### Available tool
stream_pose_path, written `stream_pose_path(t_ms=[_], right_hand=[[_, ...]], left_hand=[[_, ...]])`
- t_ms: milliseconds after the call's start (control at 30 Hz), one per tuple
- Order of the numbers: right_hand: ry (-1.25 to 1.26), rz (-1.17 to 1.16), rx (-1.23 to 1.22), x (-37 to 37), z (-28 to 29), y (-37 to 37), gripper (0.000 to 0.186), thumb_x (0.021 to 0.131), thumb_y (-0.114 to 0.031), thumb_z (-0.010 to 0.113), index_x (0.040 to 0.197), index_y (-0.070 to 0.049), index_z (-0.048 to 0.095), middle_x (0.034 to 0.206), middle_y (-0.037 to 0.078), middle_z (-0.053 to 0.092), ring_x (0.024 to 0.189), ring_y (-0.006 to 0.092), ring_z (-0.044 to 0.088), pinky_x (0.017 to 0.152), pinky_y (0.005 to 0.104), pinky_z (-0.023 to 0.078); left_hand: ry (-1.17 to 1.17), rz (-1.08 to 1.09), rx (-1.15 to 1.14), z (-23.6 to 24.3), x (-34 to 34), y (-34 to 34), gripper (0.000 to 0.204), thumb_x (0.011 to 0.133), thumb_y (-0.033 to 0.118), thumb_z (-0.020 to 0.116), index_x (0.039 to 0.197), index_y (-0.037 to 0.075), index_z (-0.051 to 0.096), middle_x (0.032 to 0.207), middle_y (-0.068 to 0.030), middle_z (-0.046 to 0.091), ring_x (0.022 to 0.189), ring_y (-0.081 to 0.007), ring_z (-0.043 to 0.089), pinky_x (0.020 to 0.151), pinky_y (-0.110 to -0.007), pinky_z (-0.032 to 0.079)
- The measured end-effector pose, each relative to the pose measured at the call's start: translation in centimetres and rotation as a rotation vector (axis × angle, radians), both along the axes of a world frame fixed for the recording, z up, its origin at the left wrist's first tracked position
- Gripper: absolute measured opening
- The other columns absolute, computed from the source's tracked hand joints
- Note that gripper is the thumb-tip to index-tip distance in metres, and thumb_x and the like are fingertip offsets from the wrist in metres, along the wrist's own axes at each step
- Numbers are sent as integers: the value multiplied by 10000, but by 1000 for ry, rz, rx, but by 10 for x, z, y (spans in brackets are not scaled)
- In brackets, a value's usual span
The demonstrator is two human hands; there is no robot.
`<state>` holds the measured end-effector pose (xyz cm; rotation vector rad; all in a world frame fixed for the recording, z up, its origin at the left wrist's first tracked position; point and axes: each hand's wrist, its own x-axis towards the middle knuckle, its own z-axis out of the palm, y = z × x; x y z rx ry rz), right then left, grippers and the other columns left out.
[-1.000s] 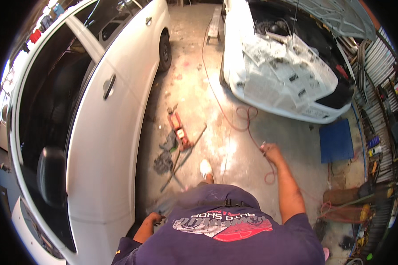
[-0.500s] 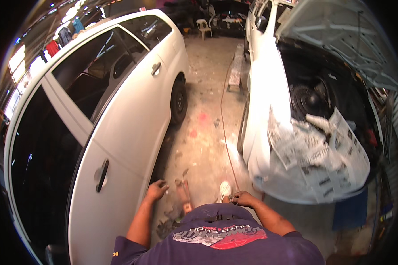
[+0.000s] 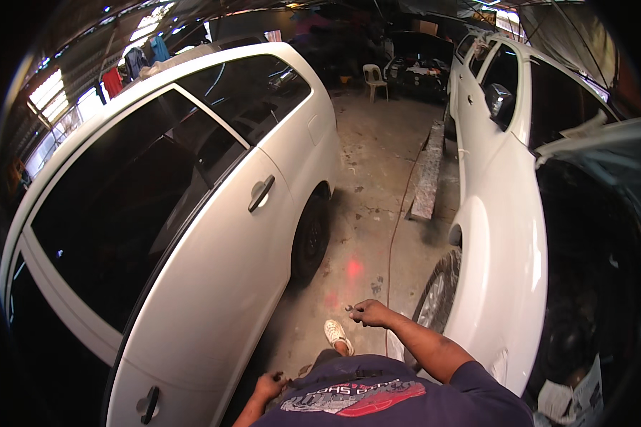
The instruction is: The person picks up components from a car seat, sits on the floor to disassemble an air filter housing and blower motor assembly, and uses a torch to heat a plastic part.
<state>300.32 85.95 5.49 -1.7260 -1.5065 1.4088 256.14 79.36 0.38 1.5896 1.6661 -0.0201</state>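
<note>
Small metal piece (image 3: 348, 309) on the move

Head view: the person has advanced between left car (image 3: 214, 285) and right car (image 3: 498, 178), suggesting carrying, not use. Right hand (image 3: 372, 313), fingers clamped on it, reaches farther than left hand (image 3: 269, 385), whose curled grip I cannot tell

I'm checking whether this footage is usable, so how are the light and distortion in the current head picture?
In the head view, the left car looks bowed near the blackened rim; in that view, upper-left openings glare with daylight, and the engine bay sinks into deep shadow; there too, the right hand shows, though too small for fine detail.
</note>
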Motion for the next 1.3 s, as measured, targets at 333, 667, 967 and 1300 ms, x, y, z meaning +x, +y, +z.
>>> stream_pose_path(t_ms=[333, 667, 967, 1300], right_hand=[[-451, 237, 14, 176, -134, 238, 583, 896, -569, 688, 1031, -7, 763, 881, 161, 751, 740, 218, 720, 733, 377, 574], [-595, 718, -250, 351, -176, 489, 500, 887, -524, 690, 990, -42, 777, 835, 136, 751, 714, 236, 706, 709, 372, 557], [-458, 656, -34, 324, -49, 869, 459, 918, -428, 731, 841, 24, 739, 773, 117, 736, 648, 205, 674, 660, 373, 546], [-420, 1336, -281, 215, -118, 763, 533, 947, -492, 681, 992, 36, 742, 870, 121, 754, 741, 200, 710, 728, 359, 565]], left_hand=[[32, -49, 892, 125, 221, 431, 661, 879, 309, 746, 1431, 31, 513, 1444, -242, 509, 1393, -431, 426, 1153, -479, 385], [414, 486, 686, 98, 288, 607, 561, 784, 290, 826, 1184, 8, 552, 1175, -208, 613, 1194, -396, 546, 992, -484, 507], [525, 683, 448, 166, 339, 568, 331, 779, 114, 687, 1092, 21, 633, 1142, -171, 653, 1177, -374, 569, 1015, -458, 496], [722, 958, 329, 169, 498, 383, 499, 693, 47, 751, 1185, 81, 674, 1169, -189, 608, 1204, -388, 543, 1055, -514, 437]])
